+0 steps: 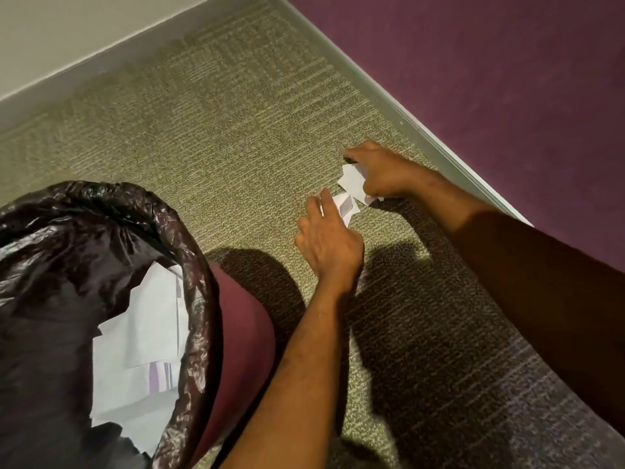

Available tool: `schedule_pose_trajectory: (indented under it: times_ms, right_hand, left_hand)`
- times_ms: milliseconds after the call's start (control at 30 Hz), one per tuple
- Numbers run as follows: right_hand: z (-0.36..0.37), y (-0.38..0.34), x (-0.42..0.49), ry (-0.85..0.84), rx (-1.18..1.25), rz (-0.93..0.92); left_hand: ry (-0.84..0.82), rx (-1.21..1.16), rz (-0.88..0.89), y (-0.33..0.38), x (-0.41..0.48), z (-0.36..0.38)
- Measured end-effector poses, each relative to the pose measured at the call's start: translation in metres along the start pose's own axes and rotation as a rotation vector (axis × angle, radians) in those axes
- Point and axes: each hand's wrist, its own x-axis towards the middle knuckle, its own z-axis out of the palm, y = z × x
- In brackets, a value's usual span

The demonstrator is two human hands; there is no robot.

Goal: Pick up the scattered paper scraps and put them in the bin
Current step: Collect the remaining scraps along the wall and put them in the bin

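Both hands grip paper: my left hand (329, 247) pinches one scrap (346, 205), my right hand (380, 172) clutches crumpled scraps (351, 177); bin (243, 319) sits near left.

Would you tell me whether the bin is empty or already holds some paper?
Partly filled: white paper pieces lie inside the bin on its black liner.
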Motion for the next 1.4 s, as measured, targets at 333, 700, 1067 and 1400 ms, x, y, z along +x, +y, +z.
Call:
schedule_pose_trajectory:
  times_ms: [333, 700, 1067, 1400]
  right_hand:
    - [0.015, -0.005, -0.009, 0.083, -0.022, -0.020]
    - [0.040, -0.003, -0.040, 0.257, -0.069, -0.118]
    - [0.066, -0.006, -0.110, 0.209, -0.010, -0.061]
    - [0.045, -0.043, -0.186, -0.029, 0.748, 0.307]
  left_hand:
    - [0.059, 0.000, -0.047, 0.005, 0.002, 0.005]
    - [0.109, -0.064, -0.036, -0.002, -0.009, 0.006]
    - [-0.028, -0.191, -0.071, -0.006, -0.081, -0.009]
    - [-0.292, -1.011, -0.378, -0.001, -0.134, -0.049]
